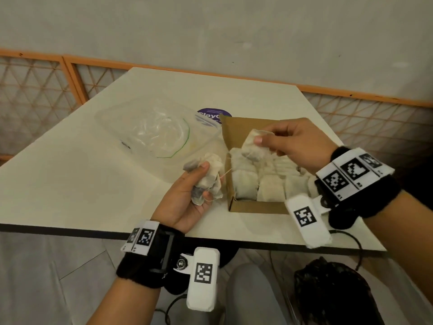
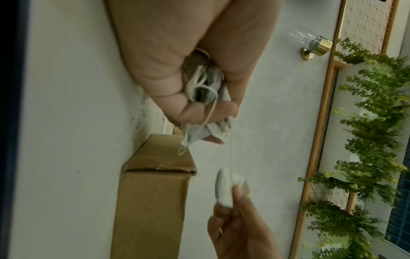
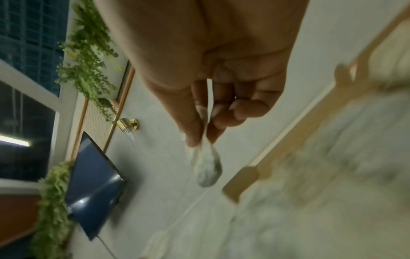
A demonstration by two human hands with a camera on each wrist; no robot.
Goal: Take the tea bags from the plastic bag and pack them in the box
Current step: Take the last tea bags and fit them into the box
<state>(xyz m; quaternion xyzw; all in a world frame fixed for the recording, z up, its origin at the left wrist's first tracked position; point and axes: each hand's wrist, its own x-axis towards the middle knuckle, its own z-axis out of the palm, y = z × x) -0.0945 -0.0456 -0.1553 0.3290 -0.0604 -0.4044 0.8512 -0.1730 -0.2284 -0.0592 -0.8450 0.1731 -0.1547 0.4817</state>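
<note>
An open brown cardboard box stands right of centre on the table, packed with rows of pale tea bags. My right hand hovers over the box and pinches one tea bag between thumb and fingers; that tea bag hangs below the fingertips in the right wrist view. My left hand is just left of the box and grips a crumpled bunch of tea bags with loose strings. The clear plastic bag lies flat behind my left hand.
The white table has bare surface to the left and its front edge near my wrists. A purple round sticker shows behind the box. An orange lattice railing and a grey wall stand beyond the table.
</note>
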